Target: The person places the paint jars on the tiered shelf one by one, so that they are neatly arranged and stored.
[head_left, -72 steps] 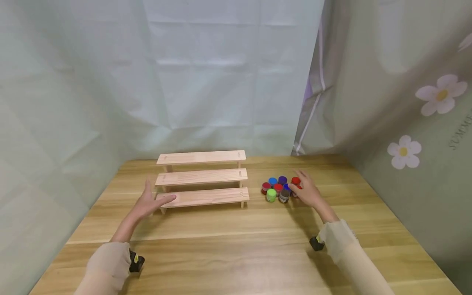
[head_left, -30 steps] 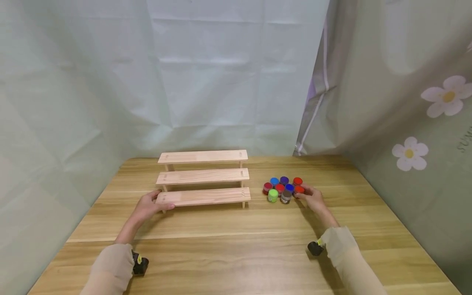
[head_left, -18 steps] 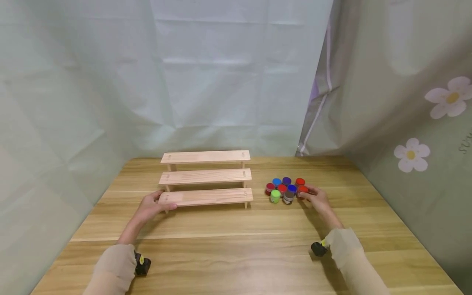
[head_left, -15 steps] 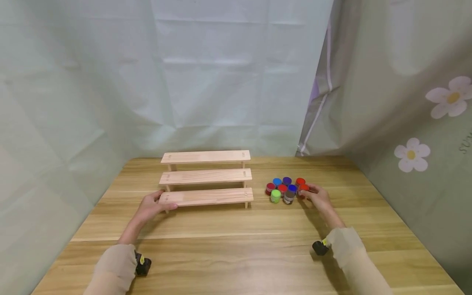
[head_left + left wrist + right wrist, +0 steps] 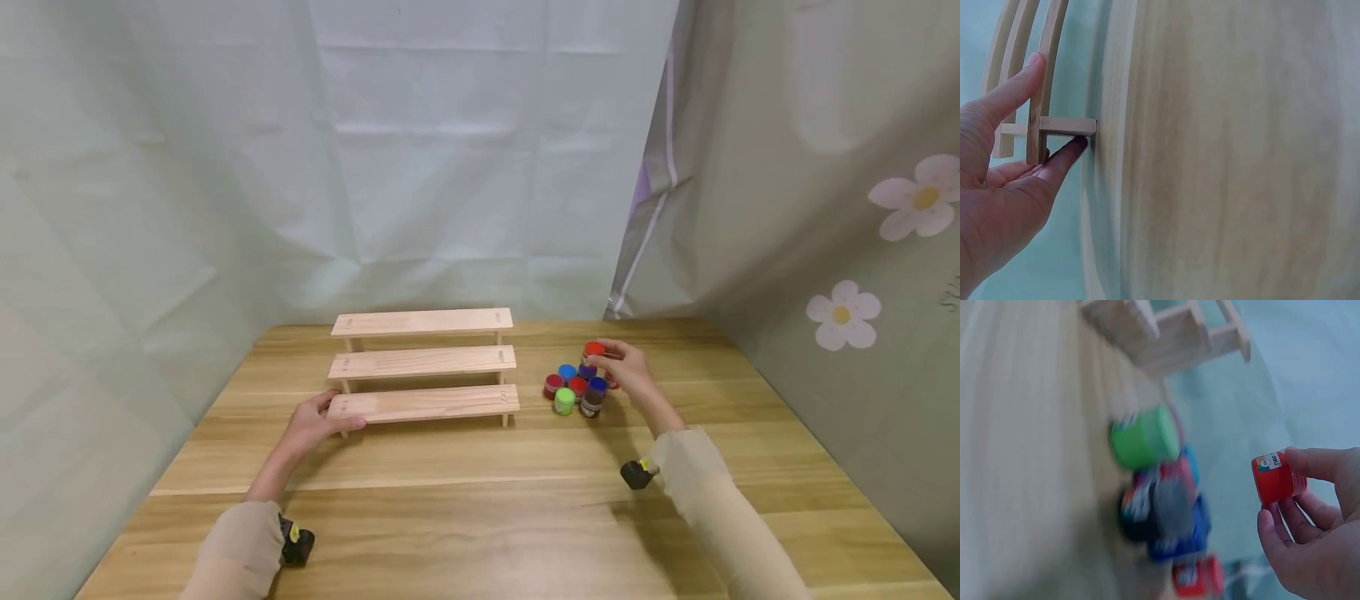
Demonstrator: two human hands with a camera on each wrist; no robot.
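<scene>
My left hand (image 5: 309, 423) grips the left end of the lowest step of a three-tier wooden display rack (image 5: 423, 403). In the left wrist view the thumb lies on the plank and the fingers are behind and under it, by a short leg. My right hand (image 5: 630, 371) pinches a small red paint jar (image 5: 1272, 481) between thumb and fingertips, raised above the other jars. Below it on the table stand a green jar (image 5: 565, 402), a dark jar (image 5: 1138, 512), a light blue jar (image 5: 567, 372), and several red and dark blue ones, partly hidden by one another.
The wooden table (image 5: 480, 508) runs back to a pale green cloth backdrop (image 5: 450, 167). A flowered cloth (image 5: 843, 313) hangs along the right side. The rack stands left of the jars, with a gap between. A small black camera sits on each wrist.
My left hand came down onto the rack's end and has stayed there. My right hand took hold of a red jar at the cluster's right side, then lifted it up and to the left.
</scene>
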